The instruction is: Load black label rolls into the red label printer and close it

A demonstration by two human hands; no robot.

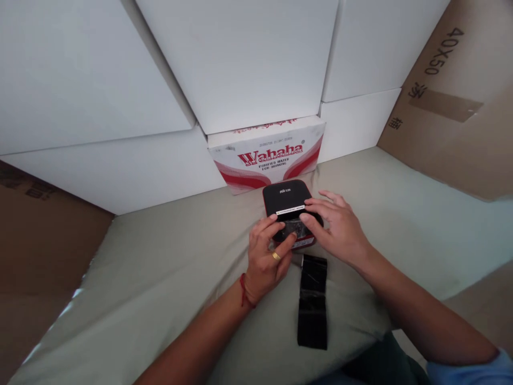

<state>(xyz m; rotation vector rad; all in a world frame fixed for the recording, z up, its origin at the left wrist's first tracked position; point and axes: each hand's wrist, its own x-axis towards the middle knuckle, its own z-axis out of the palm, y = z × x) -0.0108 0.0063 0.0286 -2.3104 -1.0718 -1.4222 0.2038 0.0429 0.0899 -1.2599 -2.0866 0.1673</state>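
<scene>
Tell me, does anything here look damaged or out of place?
Only small things: the black strip on the wrinkled cloth is creased across its middle, and a dark smudge mars the white upper-left front of the Wahaha carton. I see no spill.

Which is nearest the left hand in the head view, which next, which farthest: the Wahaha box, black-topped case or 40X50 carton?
1. Black-topped case: at the left hand's fingertips.
2. Wahaha box: just beyond the case.
3. 40X50 carton: away at the far right.
</scene>
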